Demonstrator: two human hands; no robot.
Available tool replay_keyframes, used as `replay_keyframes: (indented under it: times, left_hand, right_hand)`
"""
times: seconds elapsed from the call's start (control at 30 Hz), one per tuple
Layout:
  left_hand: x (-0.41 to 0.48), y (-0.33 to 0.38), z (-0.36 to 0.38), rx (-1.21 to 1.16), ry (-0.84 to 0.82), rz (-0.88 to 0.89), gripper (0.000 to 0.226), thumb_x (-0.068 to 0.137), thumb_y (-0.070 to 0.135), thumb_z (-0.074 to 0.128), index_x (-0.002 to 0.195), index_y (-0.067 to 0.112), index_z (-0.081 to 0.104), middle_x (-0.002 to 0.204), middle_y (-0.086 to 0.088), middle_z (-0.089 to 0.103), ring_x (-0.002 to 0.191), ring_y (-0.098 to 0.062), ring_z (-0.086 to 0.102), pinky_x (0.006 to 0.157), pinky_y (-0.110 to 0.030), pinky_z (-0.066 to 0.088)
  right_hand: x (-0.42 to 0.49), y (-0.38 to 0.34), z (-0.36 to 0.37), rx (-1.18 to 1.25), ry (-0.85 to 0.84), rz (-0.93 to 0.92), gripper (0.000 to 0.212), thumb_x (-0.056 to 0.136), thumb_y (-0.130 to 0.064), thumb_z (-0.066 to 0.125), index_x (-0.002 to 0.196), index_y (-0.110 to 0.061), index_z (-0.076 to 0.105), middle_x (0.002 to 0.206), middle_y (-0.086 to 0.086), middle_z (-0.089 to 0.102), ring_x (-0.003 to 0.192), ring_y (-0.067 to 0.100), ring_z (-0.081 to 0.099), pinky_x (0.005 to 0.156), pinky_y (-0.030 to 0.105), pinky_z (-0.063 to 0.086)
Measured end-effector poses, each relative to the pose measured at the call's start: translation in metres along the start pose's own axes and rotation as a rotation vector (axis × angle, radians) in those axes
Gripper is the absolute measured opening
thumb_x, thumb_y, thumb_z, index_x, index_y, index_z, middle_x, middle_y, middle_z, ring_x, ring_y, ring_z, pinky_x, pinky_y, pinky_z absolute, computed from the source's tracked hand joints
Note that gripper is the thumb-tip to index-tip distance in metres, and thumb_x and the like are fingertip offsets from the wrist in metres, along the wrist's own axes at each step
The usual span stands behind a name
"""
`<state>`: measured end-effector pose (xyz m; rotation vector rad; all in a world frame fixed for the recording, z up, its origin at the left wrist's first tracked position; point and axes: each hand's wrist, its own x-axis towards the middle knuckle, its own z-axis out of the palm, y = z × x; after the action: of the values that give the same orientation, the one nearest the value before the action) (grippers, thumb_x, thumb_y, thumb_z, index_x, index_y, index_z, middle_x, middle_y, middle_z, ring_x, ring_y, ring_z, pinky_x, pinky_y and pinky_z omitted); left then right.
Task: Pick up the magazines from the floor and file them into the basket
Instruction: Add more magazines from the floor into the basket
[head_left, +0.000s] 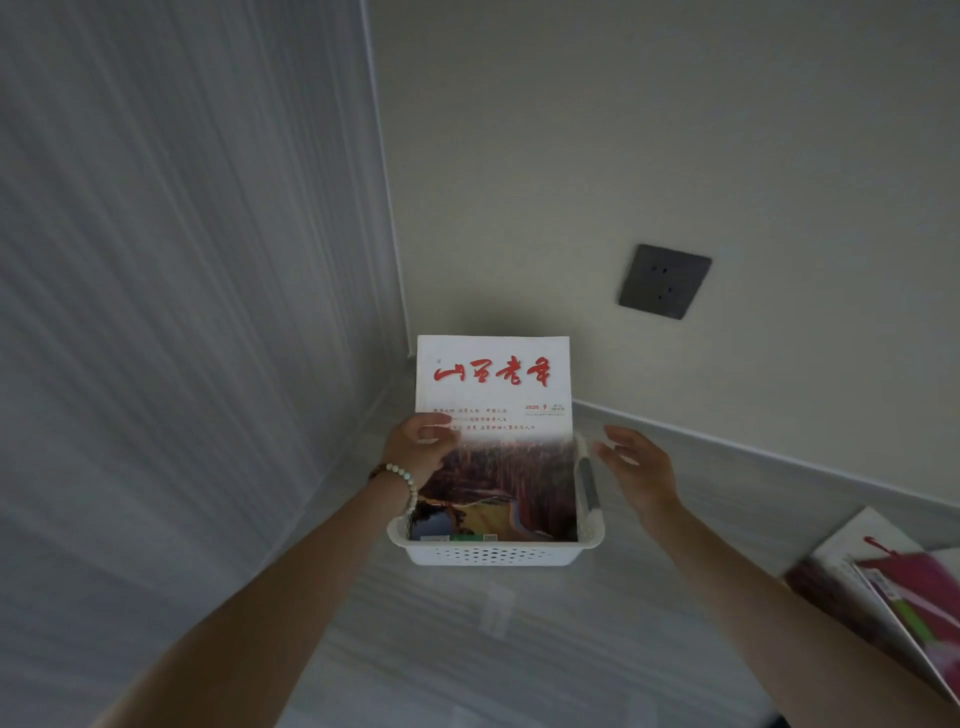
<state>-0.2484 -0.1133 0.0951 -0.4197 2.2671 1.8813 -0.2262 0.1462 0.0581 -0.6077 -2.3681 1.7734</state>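
One magazine (493, 415) w/ red calligraphy title stands upright in the white perforated basket (493, 555), bottom edge down inside, top leaning toward the wall corner at 12 o'clock. Left hand (418, 448), bead bracelet (402, 480) on the wrist, pinches the mag's left edge at approx 9 o'clock, thumb on the cover. Right hand (636, 470) hovers spread and empty at 3 o'clock, just beside the basket's grey handle (588, 486), not touching the mag. More magazines (893, 597) lie on the floor at 4 o'clock, well apart, so the task looks only partly done. To do this step well, I'd say: steady the basket w/ the right hand, slide the mag back flat vs. the rear wall, then let go so it doesn't flop fwd. Dark wall socket (665, 281) sits at 1 o'clock.
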Motion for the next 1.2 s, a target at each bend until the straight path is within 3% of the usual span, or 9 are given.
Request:
replay_keyframes:
  times: [0.1, 0.27, 0.4, 0.53, 0.67, 0.8, 0.97, 1.1, 1.2]
  left_hand:
    - [-0.017, 0.002, 0.034, 0.056, -0.091, 0.018, 0.030, 0.082, 0.011, 0.065, 0.111, 0.008, 0.060, 0.109, -0.011, 0.065, 0.094, -0.019, 0.058, 0.066, -0.021, 0.051]
    - [-0.051, 0.000, 0.109, 0.103, -0.159, 0.054, 0.035, 0.081, 0.019, 0.067, 0.113, 0.007, 0.060, 0.116, -0.008, 0.065, 0.103, -0.016, 0.057, 0.098, -0.035, 0.049]
    - [-0.077, -0.004, 0.188, 0.125, -0.221, 0.068, 0.039, 0.082, 0.016, 0.066, 0.117, 0.000, 0.059, 0.119, -0.014, 0.062, 0.098, -0.014, 0.055, 0.065, 0.000, 0.044]
    - [-0.101, -0.008, 0.275, 0.173, -0.289, 0.035, 0.041, 0.081, 0.018, 0.067, 0.119, 0.005, 0.058, 0.128, -0.014, 0.057, 0.109, -0.021, 0.056, 0.077, -0.020, 0.045]
    - [-0.130, -0.012, 0.355, 0.259, -0.412, 0.023, 0.047, 0.082, 0.028, 0.065, 0.124, 0.008, 0.054, 0.133, -0.008, 0.053, 0.121, -0.022, 0.052, 0.094, -0.025, 0.040]
    - [-0.150, -0.021, 0.422, 0.446, -0.513, 0.079, 0.052, 0.085, 0.040, 0.058, 0.125, 0.007, 0.052, 0.132, -0.009, 0.054, 0.120, -0.026, 0.052, 0.101, -0.030, 0.039]
    - [-0.164, -0.040, 0.484, 0.605, -0.594, 0.120, 0.067, 0.085, 0.045, 0.054, 0.139, 0.012, 0.034, 0.147, -0.010, 0.036, 0.134, -0.027, 0.036, 0.108, -0.036, 0.032]
    - [-0.161, -0.054, 0.511, 0.784, -0.555, 0.177, 0.082, 0.081, 0.051, 0.056, 0.142, 0.007, 0.024, 0.150, -0.013, 0.029, 0.138, -0.027, 0.029, 0.114, -0.037, 0.026]
    - [-0.155, -0.057, 0.522, 0.853, -0.513, 0.179, 0.092, 0.080, 0.054, 0.056, 0.146, 0.007, 0.012, 0.154, -0.014, 0.019, 0.141, -0.030, 0.021, 0.116, -0.039, 0.020]
  right_hand:
    - [-0.010, 0.013, -0.041, 0.019, 0.004, 0.024, 0.041, 0.080, -0.014, 0.071, 0.120, -0.010, 0.062, 0.120, 0.001, 0.060, 0.110, 0.016, 0.055, 0.088, 0.024, 0.040]
    - [-0.026, 0.041, -0.133, 0.030, 0.046, 0.082, 0.046, 0.080, -0.011, 0.070, 0.124, -0.009, 0.057, 0.134, 0.010, 0.054, 0.123, 0.027, 0.051, 0.088, 0.027, 0.041]
    - [-0.048, 0.071, -0.223, 0.028, 0.037, 0.181, 0.055, 0.080, -0.019, 0.070, 0.131, -0.018, 0.051, 0.140, 0.011, 0.045, 0.131, 0.027, 0.040, 0.103, 0.037, 0.037]
    - [-0.068, 0.104, -0.311, 0.024, 0.143, 0.228, 0.067, 0.075, -0.022, 0.075, 0.134, -0.018, 0.044, 0.142, 0.009, 0.044, 0.129, 0.028, 0.044, 0.105, 0.044, 0.039]
    - [-0.082, 0.136, -0.387, -0.047, 0.233, 0.335, 0.084, 0.073, -0.033, 0.076, 0.143, -0.018, 0.032, 0.150, 0.007, 0.032, 0.134, 0.028, 0.037, 0.100, 0.039, 0.038]
    - [-0.092, 0.175, -0.442, -0.004, 0.271, 0.398, 0.082, 0.075, -0.023, 0.076, 0.143, -0.014, 0.031, 0.152, 0.007, 0.030, 0.137, 0.026, 0.032, 0.106, 0.036, 0.031]
    - [-0.098, 0.212, -0.477, 0.041, 0.290, 0.461, 0.084, 0.075, -0.021, 0.075, 0.145, -0.014, 0.028, 0.150, 0.009, 0.033, 0.135, 0.029, 0.036, 0.104, 0.038, 0.035]
    - [-0.093, 0.229, -0.476, -0.139, 0.220, 0.445, 0.098, 0.060, -0.046, 0.081, 0.142, -0.020, 0.033, 0.148, 0.007, 0.035, 0.135, 0.027, 0.034, 0.110, 0.048, 0.032]
    - [-0.090, 0.237, -0.469, -0.282, 0.196, 0.389, 0.091, 0.064, -0.053, 0.076, 0.140, -0.024, 0.034, 0.146, 0.005, 0.031, 0.139, 0.024, 0.024, 0.112, 0.048, 0.027]
